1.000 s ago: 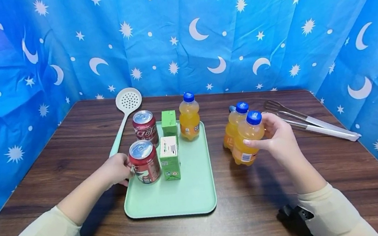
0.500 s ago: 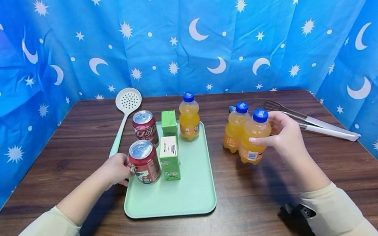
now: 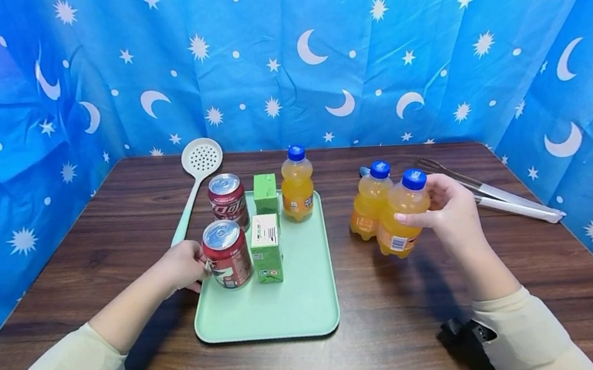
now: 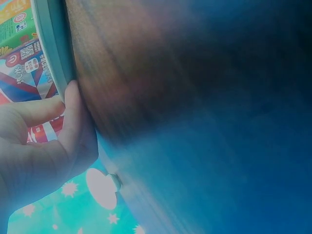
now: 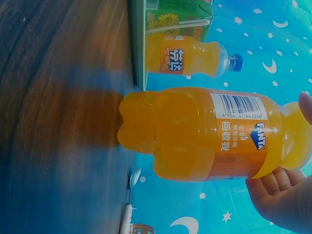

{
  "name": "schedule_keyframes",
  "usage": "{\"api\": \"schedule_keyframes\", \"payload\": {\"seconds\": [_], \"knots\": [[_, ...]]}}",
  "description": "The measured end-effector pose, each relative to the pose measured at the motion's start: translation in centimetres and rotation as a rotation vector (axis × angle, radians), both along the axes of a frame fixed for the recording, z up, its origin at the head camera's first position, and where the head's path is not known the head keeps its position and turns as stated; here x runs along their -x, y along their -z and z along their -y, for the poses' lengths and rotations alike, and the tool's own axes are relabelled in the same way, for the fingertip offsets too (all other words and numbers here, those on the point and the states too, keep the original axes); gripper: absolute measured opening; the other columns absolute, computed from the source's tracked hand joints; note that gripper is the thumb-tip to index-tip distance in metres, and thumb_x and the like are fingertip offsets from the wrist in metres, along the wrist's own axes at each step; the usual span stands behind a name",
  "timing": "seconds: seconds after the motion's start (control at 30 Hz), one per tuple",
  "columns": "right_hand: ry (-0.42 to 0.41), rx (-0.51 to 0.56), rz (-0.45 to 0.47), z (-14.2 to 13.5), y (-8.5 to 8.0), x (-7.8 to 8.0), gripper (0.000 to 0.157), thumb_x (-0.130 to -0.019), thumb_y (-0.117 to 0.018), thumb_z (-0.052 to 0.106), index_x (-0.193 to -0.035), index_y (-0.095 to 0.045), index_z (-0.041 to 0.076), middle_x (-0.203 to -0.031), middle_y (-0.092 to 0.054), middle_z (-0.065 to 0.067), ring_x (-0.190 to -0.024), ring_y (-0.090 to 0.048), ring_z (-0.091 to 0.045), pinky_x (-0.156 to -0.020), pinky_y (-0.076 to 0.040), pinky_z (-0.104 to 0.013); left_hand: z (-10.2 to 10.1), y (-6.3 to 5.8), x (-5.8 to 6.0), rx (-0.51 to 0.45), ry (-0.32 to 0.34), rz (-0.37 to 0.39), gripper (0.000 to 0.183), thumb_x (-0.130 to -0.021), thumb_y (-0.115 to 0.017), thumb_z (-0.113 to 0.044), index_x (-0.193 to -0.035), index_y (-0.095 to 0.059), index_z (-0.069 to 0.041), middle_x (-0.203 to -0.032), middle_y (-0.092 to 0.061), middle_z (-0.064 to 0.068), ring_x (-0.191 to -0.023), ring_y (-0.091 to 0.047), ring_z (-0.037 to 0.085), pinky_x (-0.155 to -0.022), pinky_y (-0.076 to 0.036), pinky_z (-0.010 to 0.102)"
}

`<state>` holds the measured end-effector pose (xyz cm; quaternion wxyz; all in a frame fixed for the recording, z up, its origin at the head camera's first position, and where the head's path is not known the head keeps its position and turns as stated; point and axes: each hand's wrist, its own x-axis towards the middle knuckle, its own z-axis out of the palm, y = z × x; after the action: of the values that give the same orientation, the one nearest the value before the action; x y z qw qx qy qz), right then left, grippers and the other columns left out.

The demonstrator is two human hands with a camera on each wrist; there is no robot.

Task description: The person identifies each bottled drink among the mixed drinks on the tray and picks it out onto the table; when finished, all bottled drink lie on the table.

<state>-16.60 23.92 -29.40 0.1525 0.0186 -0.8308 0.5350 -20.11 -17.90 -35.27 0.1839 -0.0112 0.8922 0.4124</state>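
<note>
Right fingers [image 3: 439,186] curl round an orange bottle [image 3: 396,235] — left fingers [image 4: 73,117] pinch the tray's rim [image 4: 54,46].

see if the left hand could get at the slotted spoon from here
Likely yes: the slotted spoon has its handle end close by the left hand, nothing visible between, but that hand would need to release the tray.

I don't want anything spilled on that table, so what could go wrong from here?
The right hand holds an orange drink bottle close to a standing bottle; a sideways swing might knock that one over. The left hand pinches the rim of the green tray; a tug could jolt the front red can, which stands right by that hand.
</note>
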Motion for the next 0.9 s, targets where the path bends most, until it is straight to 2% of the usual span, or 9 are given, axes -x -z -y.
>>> {"api": "schedule_keyframes", "payload": {"seconds": [0.33, 0.63, 0.9], "knots": [[0.014, 0.054, -0.016, -0.28, -0.05, 0.04, 0.042, -0.075, -0.080, 0.016, -0.110, -0.057, 0.011, -0.110, -0.061, 0.000, -0.101, -0.056, -0.013, -0.085, -0.049, -0.024, -0.02, -0.17, -0.29, 0.008, 0.007, -0.013, 0.015, -0.079, -0.058, 0.009, -0.084, -0.044, 0.005, -0.083, -0.045, 0.015, -0.070, -0.056, 0.022, -0.055, -0.055, 0.035], [0.041, 0.102, 0.007, -0.65, -0.04, 0.17, 0.042, -0.075, -0.080, 0.014, -0.111, -0.058, 0.014, -0.112, -0.059, 0.000, -0.104, -0.053, -0.015, -0.089, -0.048, -0.030, 0.10, -0.01, -0.04, 0.001, 0.012, -0.013, 0.014, -0.079, -0.057, 0.009, -0.085, -0.045, 0.006, -0.083, -0.046, 0.016, -0.070, -0.057, 0.023, -0.055, -0.055, 0.035], [0.050, 0.124, -0.009, -0.78, 0.00, 0.29, 0.041, -0.075, -0.080, 0.015, -0.110, -0.059, 0.013, -0.111, -0.060, 0.001, -0.104, -0.053, -0.015, -0.088, -0.048, -0.027, 0.03, 0.00, 0.03, 0.004, 0.012, -0.009, 0.014, -0.080, -0.057, 0.009, -0.085, -0.044, 0.005, -0.083, -0.046, 0.015, -0.070, -0.056, 0.022, -0.055, -0.055, 0.035]]}}
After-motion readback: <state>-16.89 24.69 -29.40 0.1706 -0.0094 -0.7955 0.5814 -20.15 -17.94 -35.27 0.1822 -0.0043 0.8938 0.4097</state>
